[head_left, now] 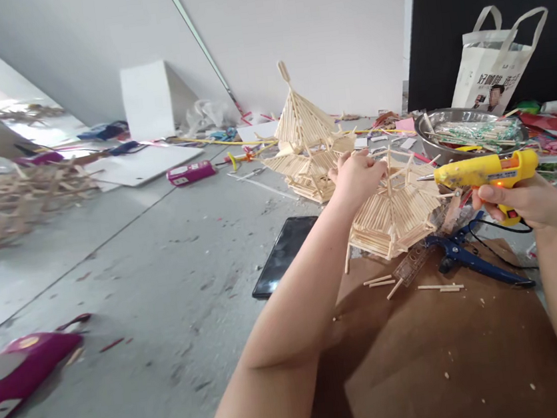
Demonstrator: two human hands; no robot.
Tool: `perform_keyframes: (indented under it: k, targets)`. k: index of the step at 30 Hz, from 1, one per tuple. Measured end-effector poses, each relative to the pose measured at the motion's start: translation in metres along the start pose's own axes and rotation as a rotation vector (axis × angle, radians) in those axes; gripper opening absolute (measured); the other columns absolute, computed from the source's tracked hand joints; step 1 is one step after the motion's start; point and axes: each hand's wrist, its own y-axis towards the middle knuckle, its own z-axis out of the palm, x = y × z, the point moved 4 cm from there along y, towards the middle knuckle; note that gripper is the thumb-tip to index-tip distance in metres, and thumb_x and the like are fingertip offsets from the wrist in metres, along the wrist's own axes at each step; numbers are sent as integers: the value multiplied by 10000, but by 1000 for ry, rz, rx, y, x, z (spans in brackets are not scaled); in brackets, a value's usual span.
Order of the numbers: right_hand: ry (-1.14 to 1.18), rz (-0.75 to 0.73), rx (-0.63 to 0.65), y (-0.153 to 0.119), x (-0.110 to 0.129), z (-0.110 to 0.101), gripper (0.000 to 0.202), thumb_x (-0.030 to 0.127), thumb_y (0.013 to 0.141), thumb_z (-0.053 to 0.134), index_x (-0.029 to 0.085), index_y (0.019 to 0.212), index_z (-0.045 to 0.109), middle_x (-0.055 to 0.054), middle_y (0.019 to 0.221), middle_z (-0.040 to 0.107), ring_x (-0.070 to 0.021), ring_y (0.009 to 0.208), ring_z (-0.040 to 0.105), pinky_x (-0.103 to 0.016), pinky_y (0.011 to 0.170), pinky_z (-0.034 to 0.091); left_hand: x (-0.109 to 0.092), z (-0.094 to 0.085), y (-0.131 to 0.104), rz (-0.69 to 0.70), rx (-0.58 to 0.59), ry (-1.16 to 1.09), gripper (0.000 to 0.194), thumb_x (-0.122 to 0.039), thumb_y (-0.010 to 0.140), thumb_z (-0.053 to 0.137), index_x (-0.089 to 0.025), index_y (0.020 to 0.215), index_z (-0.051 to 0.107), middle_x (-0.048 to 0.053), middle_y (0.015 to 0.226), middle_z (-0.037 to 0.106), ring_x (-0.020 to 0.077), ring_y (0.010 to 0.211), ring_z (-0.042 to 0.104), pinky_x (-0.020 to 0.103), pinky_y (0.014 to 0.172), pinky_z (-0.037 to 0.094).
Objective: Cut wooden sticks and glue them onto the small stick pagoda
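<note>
My right hand (526, 201) is wrapped round the handle of a yellow hot glue gun (485, 170). Its nozzle points left, toward a small roof built of thin wooden sticks (394, 212). At the upper left of that roof is my left hand (357, 173), fingers curled over its stick frame; the fingertips are partly hidden. Behind my left hand stands a tiered stick pavilion (304, 132) with a pointed top. Short loose sticks (438, 287) and a clear plastic strip (413, 264) lie in front of the roof. Blue-handled cutters (470, 257) rest beside it.
Brown board (450, 350) lies under the work. A black phone (284, 255) is left of it. A metal bowl of packed sticks (473, 130) and a tote bag (498, 66) stand at back right. Purple bottle-like items (191, 172) and a white board (145, 164) lie leftward.
</note>
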Motion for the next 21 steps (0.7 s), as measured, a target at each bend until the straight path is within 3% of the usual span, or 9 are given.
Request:
perform_keyframes:
  k: [7,21]
  targets:
    - [-6,21,-4,-1,-2,0,316,458,652,682,157,699,596,3,569,554,-45,376,428,-200,323,308,0,-1,-2,4,-20,41,221,-269,657,462,-202,614,669,48,921,684,236,1157,463,422,1008,272]
    - [-42,6,-6,3,-6,1,309,455,663,670,157,687,592,6,575,570,-41,361,435,-186,323,336,0,-2,-4,9,-39,35,230,-260,678,472,-188,567,661,50,1122,625,248,1173,447,414,989,295]
